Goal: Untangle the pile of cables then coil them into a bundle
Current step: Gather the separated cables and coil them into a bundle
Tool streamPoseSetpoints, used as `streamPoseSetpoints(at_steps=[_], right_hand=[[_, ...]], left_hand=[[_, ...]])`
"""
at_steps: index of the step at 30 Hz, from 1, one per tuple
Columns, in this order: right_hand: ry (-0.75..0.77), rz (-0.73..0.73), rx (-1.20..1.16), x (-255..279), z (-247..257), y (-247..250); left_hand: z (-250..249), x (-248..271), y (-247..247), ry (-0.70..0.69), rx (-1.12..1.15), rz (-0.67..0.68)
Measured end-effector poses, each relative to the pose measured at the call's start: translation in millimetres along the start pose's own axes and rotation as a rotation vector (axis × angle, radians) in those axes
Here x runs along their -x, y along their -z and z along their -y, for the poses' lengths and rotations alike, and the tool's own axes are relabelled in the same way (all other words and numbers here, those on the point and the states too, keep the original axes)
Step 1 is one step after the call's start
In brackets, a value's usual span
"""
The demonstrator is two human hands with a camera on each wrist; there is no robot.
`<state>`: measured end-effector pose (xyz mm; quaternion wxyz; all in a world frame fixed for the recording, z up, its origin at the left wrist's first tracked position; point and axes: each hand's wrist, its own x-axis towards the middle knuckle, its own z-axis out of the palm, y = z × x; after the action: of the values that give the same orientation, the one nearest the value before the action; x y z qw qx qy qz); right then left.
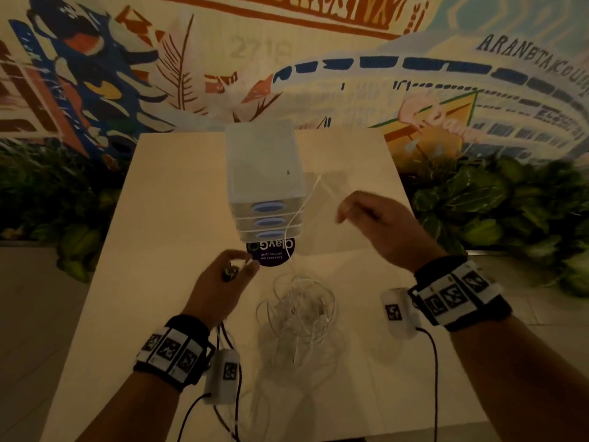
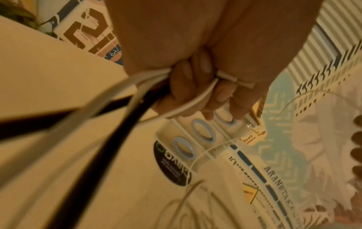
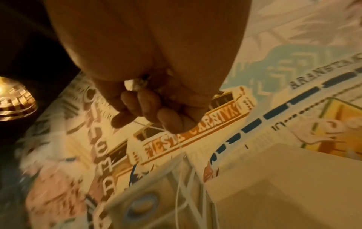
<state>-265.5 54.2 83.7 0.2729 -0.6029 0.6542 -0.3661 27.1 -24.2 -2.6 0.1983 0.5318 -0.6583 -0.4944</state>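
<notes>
At a pale table (image 1: 159, 218), the left hand (image 1: 220, 282) clenches gathered white and dark cables (image 2: 149, 80), the tangled pile (image 1: 299, 311) lies between the wrists, and the right hand (image 1: 376, 221) pinches one thin white strand (image 1: 302, 208), whose taut pull could cinch knots tighter.

A public commercial lounge or café-like space, dimly lit: a painted mural (image 1: 414, 74) with lettering and a stadium fills the wall at 12 o'clock, leafy planters (image 1: 497, 205) flank a pale counter (image 1: 159, 218) bearing a round branded sticker (image 1: 271, 253), over tiled floor (image 1: 28, 314).
</notes>
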Motion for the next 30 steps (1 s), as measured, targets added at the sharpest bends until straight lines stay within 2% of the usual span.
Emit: streamPoseSetpoints(at_steps=[3, 5, 8, 11, 14, 18, 21, 24, 30], right_hand=[[-0.004, 0.212, 0.104, 7, 6, -27], [0.02, 0.258, 0.093, 10, 8, -42], [0.002, 0.25, -0.001, 12, 9, -60], [-0.101, 0.237, -0.165, 15, 4, -82], [-0.141, 0.331, -0.112, 22, 0, -109], [-0.114, 0.447, -0.111, 32, 8, -147], [-0.092, 0.443, -0.193, 34, 24, -175], [-0.059, 0.391, -0.248, 30, 35, -194], [-0.092, 0.334, -0.376, 29, 38, -187]], left_hand=[[-13, 1, 9, -0.043, 0.15, -0.106], [-17, 6, 16, -0.088, 0.127, -0.156], [-14, 13, 24, -0.169, 0.019, -0.113], [-2, 16, 31, -0.136, 0.117, -0.077], [1, 17, 39, -0.073, 0.312, -0.071], [0, 17, 45, -0.062, 0.494, -0.082], [-3, 20, 42, -0.036, 0.623, -0.036], [-8, 24, 40, -0.024, 0.643, -0.01], [-12, 25, 47, -0.038, 0.659, -0.004]])
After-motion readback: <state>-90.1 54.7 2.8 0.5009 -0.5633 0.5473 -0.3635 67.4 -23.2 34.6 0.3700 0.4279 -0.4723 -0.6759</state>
